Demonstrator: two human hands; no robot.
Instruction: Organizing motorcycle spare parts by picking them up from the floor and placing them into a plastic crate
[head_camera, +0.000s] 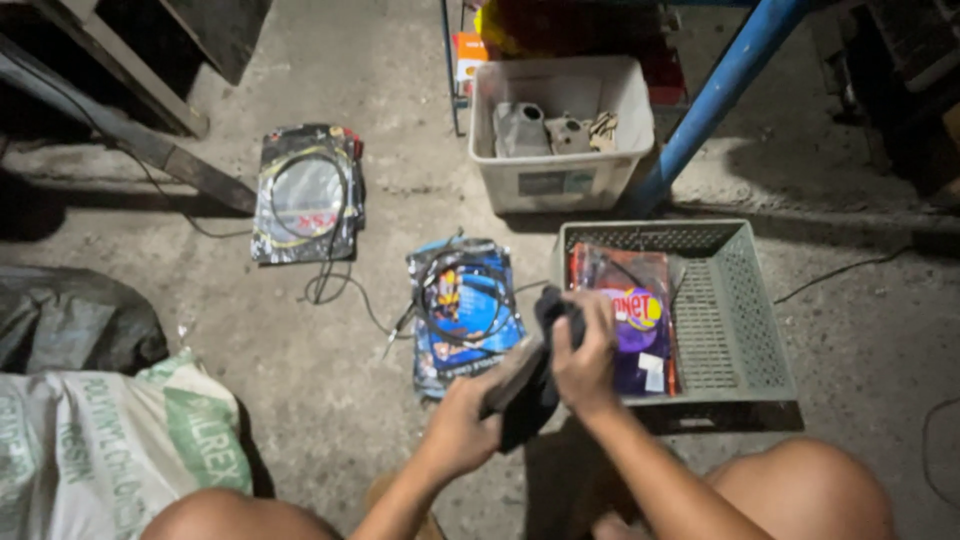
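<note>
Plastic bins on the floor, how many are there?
2: a white tub holding metal parts by the blue pole, and a grey slotted crate with packets nearer the hands.

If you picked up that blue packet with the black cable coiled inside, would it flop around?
Probably yes. The blue packet looks like a thin plastic bag, so it would likely bend and sag. Its glossy surface may feel slippery. The cable end sticking out at the left would probably dangle, and the packet seems light for its size.

Both forearms are bare, with no sleeves reaching into view. The left hand (462, 425) and right hand (585, 355) wear no gloves, rings or watch. Both knees at the bottom edge are bare too.
</note>
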